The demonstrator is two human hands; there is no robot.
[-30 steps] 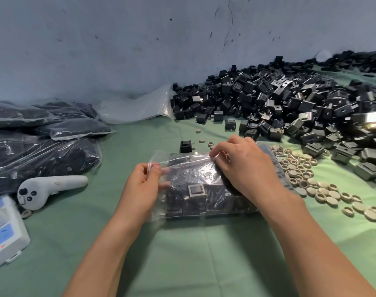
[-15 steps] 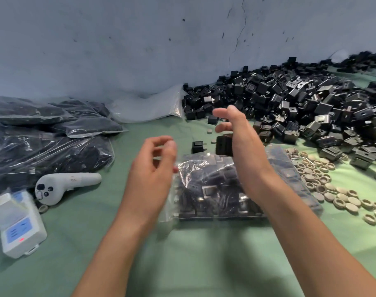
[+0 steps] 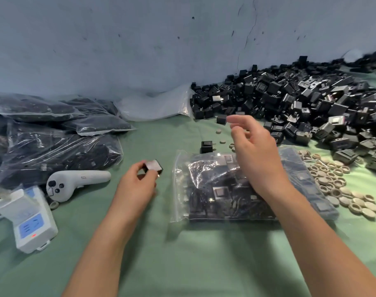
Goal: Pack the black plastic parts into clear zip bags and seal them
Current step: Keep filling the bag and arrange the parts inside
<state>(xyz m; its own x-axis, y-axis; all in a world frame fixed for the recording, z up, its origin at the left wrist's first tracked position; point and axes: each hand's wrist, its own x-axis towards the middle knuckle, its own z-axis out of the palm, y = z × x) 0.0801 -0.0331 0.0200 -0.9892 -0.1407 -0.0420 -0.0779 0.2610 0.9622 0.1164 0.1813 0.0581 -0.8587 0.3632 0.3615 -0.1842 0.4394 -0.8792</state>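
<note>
A clear zip bag [image 3: 206, 187] full of black plastic parts lies flat on the green cloth in front of me. My left hand [image 3: 137, 187] hovers to the left of the bag and pinches one black part [image 3: 153, 166] between thumb and fingertips. My right hand [image 3: 255, 155] hangs above the bag's far edge with loose fingers and holds nothing. A single black part [image 3: 206, 146] lies on the cloth just behind the bag. A big pile of loose black parts [image 3: 300, 103] fills the back right against the wall.
Several filled bags [image 3: 54, 142] are stacked at the left, with empty clear bags [image 3: 155, 106] by the wall. A white handheld controller [image 3: 75, 183] and a white device with a blue label [image 3: 28, 219] lie at the near left. Beige rings [image 3: 341, 189] are scattered right of the bag.
Both hands have let go of the bag, which now lies flat. My left hand has moved left and now pinches a black part. My right hand has lifted away, empty.
</note>
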